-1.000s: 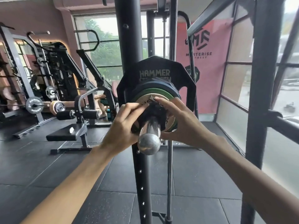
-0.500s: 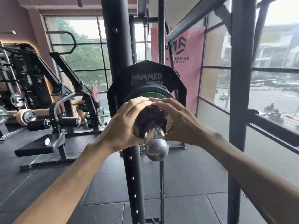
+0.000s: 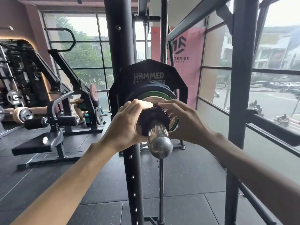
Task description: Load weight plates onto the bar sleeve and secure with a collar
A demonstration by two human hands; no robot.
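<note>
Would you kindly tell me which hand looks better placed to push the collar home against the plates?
Left, probably: the left hand wraps round the collar on the bar sleeve, while the right hand only pinches its upper edge with fingertips.

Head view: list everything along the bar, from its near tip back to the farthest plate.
chrome bar sleeve end → black collar → green-rimmed plate → dark plate → large black HAMMER plate

On chrome sleeve (image 3: 159, 141): black plate (image 3: 148, 69) innermost, green plate (image 3: 156, 95) further out, black collar (image 3: 154, 119) just outside; sleeve end bare.
</note>
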